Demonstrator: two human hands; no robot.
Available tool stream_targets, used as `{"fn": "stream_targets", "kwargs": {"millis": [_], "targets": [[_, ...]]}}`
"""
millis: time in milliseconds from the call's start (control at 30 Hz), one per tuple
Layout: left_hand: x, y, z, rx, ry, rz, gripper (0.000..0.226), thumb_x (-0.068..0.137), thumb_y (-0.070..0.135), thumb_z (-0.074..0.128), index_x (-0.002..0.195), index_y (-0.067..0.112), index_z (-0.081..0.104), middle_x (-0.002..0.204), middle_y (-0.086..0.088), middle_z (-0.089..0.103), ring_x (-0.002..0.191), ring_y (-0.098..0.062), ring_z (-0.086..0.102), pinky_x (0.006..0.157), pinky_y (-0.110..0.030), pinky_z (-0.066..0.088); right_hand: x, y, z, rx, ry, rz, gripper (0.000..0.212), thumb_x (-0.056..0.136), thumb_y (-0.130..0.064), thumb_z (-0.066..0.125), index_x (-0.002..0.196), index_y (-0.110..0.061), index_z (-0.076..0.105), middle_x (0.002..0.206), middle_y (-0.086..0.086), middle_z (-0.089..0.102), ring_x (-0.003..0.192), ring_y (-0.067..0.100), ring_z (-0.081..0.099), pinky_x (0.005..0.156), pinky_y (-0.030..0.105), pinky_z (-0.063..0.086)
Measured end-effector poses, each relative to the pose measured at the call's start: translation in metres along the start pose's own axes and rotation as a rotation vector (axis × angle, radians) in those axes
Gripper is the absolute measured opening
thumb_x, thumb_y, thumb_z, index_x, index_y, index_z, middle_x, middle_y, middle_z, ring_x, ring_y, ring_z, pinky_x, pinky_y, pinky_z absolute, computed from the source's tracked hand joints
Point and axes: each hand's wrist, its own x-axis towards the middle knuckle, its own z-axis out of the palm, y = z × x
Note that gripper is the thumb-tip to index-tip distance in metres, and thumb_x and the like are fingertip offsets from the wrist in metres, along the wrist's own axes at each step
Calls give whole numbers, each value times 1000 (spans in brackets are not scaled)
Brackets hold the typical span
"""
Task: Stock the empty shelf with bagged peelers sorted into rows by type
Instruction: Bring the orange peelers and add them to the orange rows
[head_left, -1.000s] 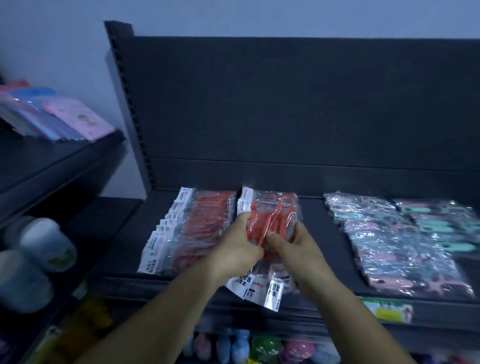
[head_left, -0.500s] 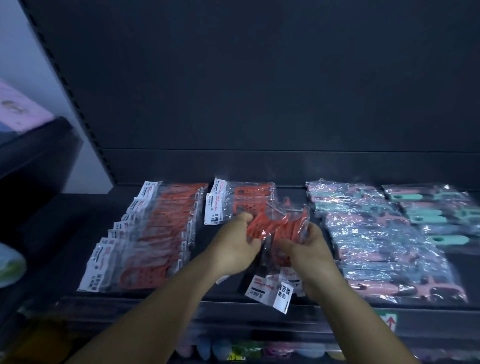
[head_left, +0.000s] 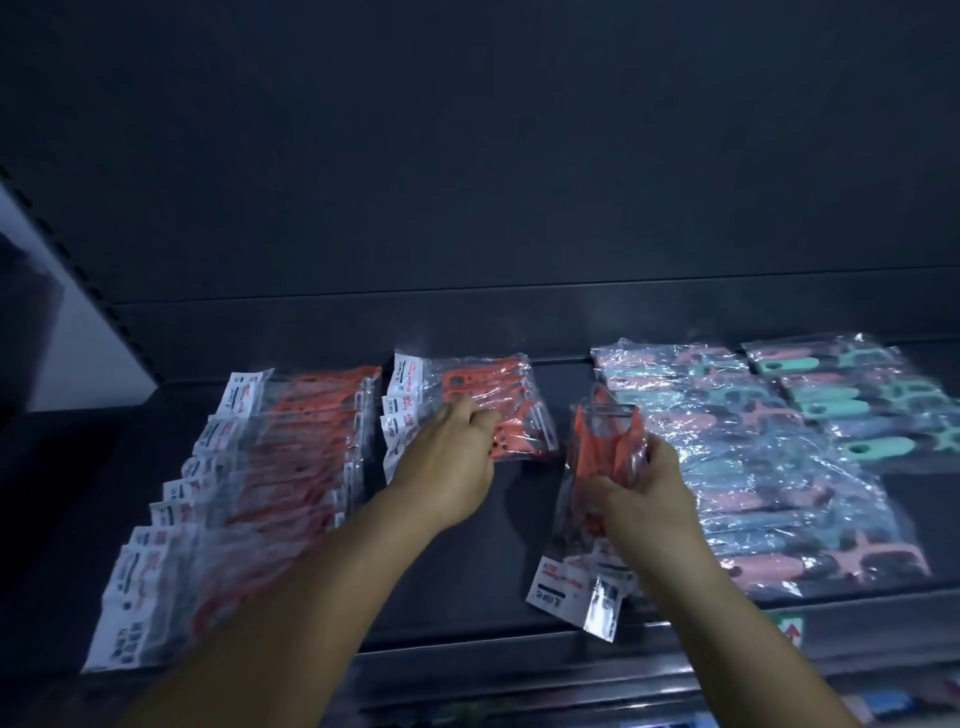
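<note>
Fig.: your hands have split apart since a sec ago, when both worked one bundle of red peeler bags together in front of you. Your left hand (head_left: 451, 457) has now reached fwd to the short second row (head_left: 467, 410) of red bags at the back-centre of the shelf (head_left: 467, 587); its fingers curl onto the front bag of that row, seemingly laying it down, tho whether they pinch it or just press isn't clear. Your right hand (head_left: 641, 486) grips the remaining bundle (head_left: 597, 499) of red bags, fingers wrapped round its middle, label ends hanging toward the shelf edge, held above the bare strip between the second row and the pastel stack. The full first row (head_left: 249, 499) of red bags runs front to back at left; pink/teal/blue peeler bags (head_left: 753, 467) fill the right side, w/ a teal-and-pink stack (head_left: 852, 405) at far right. Meaning, as a judgement: one bag has prob. just gone onto row two, so that row is growing toward you, and the bundle suggests several placements left. Slick film; bags may slide.
</note>
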Motion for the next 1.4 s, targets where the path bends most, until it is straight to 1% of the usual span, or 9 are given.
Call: {"fn": "stream_targets", "kwargs": {"millis": [367, 500, 600, 733, 833, 1000, 1100, 1267, 1400], "targets": [[7, -6, 3, 94, -16, 84, 60, 93, 21, 55, 146, 13, 27, 142, -3, 33, 132, -21, 27, 112, -35, 27, -10, 0, 13, 41, 35, 52, 45, 83, -2, 60, 121, -18, 45, 88, 2, 69, 73, 20, 70, 70, 39, 59], [-14, 22, -20, -340, -27, 15, 44, 95, 39, 48, 133, 16, 50, 116, 3, 53, 114, -16, 49, 99, -34, 44, -15, -2, 19, 120, 25, 47, 52, 83, -7, 62, 129, -20, 41, 98, 3, 69, 84, 22, 71, 80, 48, 58], [-28, 42, -24, -656, -206, -40, 36, 95, 39, 50, 124, 18, 56, 99, 14, 55, 93, -4, 52, 71, -9, 40, -21, -1, 23, 156, -18, 27, 63, 83, -11, 65, 137, -23, 35, 110, 2, 68, 95, 20, 70, 84, 46, 57], [-30, 41, -12, -828, -198, -166, 34, 93, 31, 57, 126, 23, 52, 106, 13, 53, 100, -4, 47, 77, -16, 39, -31, 3, 16, 95, -83, 50, 53, 80, -12, 69, 124, -26, 43, 104, 1, 70, 90, 19, 70, 83, 42, 58], [-33, 40, -4, -836, -223, -210, 32, 92, 25, 60, 123, 23, 53, 124, 0, 54, 106, -9, 48, 86, -24, 39, -35, 2, 7, 153, -99, 146, 36, 85, -29, 66, 117, -23, 49, 100, 3, 69, 89, 23, 69, 80, 43, 57], [-35, 44, 1, -768, -262, -223, 13, 93, 27, 57, 104, 20, 56, 113, 0, 60, 100, -13, 57, 83, -27, 45, -34, 2, -2, 155, -79, 254, 25, 95, -23, 52, 103, -2, 62, 89, 19, 72, 80, 37, 69, 79, 46, 57], [-37, 45, 1, -729, -244, -215, 4, 96, 22, 53, 99, 20, 52, 97, -2, 64, 77, -11, 58, 64, -22, 45, -34, 2, -6, 218, -97, 305, 13, 92, -9, 57, 94, 3, 61, 65, 11, 66, 48, 18, 59, 50, 29, 50], [-34, 38, -7, -648, -150, -175, 10, 96, 17, 53, 105, 17, 57, 95, 3, 63, 79, -10, 61, 59, -16, 41, -33, 6, -2, 223, -104, 310, 11, 91, -6, 59, 81, -2, 62, 55, 4, 66, 38, 11, 57, 41, 22, 46], [-26, 25, -18, -529, -55, -178, 16, 97, 16, 50, 110, 18, 59, 97, 6, 58, 85, -9, 56, 66, -16, 42, -31, 5, 3, 189, -75, 298, 10, 92, -10, 58, 91, -2, 63, 80, 16, 71, 67, 24, 63, 69, 39, 54]]}}
